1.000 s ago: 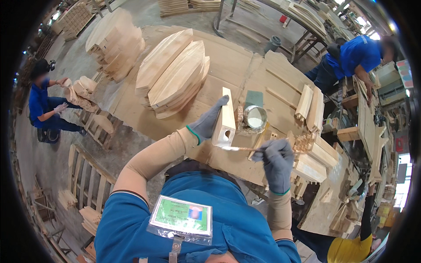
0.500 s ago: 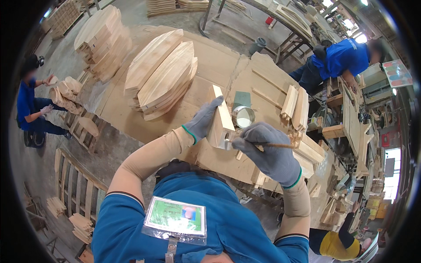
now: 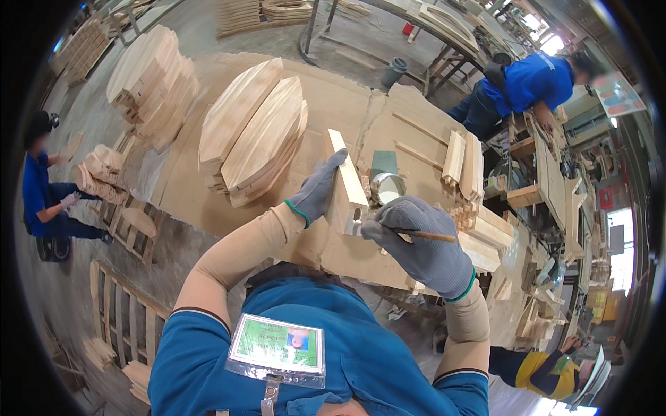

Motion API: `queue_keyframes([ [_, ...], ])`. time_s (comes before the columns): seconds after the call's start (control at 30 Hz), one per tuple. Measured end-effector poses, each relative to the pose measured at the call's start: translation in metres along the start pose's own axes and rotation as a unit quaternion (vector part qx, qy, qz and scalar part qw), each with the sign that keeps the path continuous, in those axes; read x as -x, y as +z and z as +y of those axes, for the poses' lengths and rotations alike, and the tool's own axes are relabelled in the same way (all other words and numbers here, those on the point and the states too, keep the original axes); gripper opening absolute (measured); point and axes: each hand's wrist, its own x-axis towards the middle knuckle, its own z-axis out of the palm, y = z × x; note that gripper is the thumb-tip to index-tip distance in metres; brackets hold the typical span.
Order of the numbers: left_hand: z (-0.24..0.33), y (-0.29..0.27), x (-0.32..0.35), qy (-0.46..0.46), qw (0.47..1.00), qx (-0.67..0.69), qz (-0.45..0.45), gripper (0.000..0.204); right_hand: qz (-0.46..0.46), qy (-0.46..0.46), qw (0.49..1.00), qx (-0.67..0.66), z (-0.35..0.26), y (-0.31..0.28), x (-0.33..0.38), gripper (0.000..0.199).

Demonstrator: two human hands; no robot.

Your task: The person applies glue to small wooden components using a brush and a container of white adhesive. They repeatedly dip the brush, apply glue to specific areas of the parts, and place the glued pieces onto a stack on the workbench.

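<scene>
My left hand (image 3: 319, 186), in a grey glove, grips the side of a long pale wooden block (image 3: 345, 182) that stands on edge on the workbench (image 3: 208, 201). My right hand (image 3: 424, 239), also gloved, holds a thin wooden stick (image 3: 424, 236) with its tip at the near end of the block, where a slot is cut. A small round metal tin (image 3: 387, 187) sits just behind the block, beside a green pad (image 3: 383, 163).
Stacks of pointed oval wooden boards (image 3: 253, 135) lie to the left on the bench, more (image 3: 149, 80) further left. Short wooden blocks (image 3: 465, 158) pile up at right. A person in blue (image 3: 524, 87) bends over a bench far right; another (image 3: 45, 194) crouches at left.
My right hand has swung left from beside the block to its near end, bringing the stick's tip to the slot. My left hand kept its hold on the block.
</scene>
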Motion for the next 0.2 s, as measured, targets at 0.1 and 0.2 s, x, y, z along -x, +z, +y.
queue_keyframes([
  [0.1, 0.006, -0.007, -0.005, -0.019, 0.999, 0.028, -0.037, 0.062, 0.105, -0.044, 0.992, -0.062, 0.01, 0.009, -0.006, 0.017],
  [0.2, 0.008, -0.014, -0.014, 0.006, 0.999, -0.017, 0.037, 0.059, 0.086, -0.029, 0.996, -0.022, 0.002, 0.006, -0.004, 0.014],
])
